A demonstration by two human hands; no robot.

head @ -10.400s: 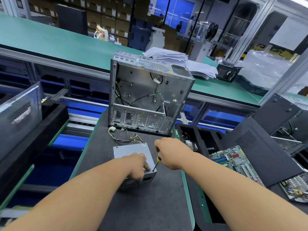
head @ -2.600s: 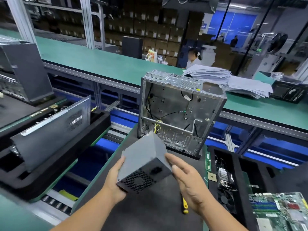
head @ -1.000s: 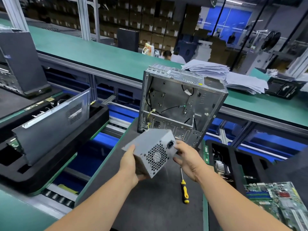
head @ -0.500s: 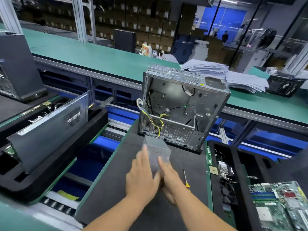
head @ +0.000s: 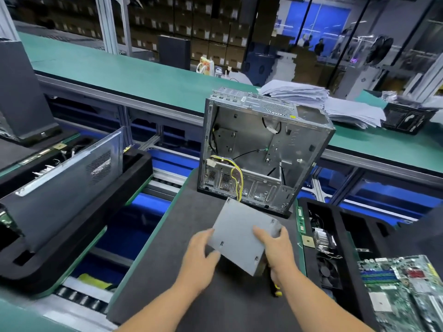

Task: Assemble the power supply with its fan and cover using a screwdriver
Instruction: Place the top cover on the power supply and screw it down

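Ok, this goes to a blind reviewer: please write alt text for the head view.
Both hands, left hand and right hand, hold a grey power supply tilted above a dark mat, its yellow wires trailing into an open metal computer case behind.

**Even factory light, soft edges**

Bright, diffuse overhead light fills the scene and casts only faint shadows under the power supply [head: 242,238]. Both hands are motion-blurred, the left hand [head: 199,257] perhaps more so. The wide lens bends the green bench [head: 124,73] at the edges. Blue backlight glows behind the glass partitions.
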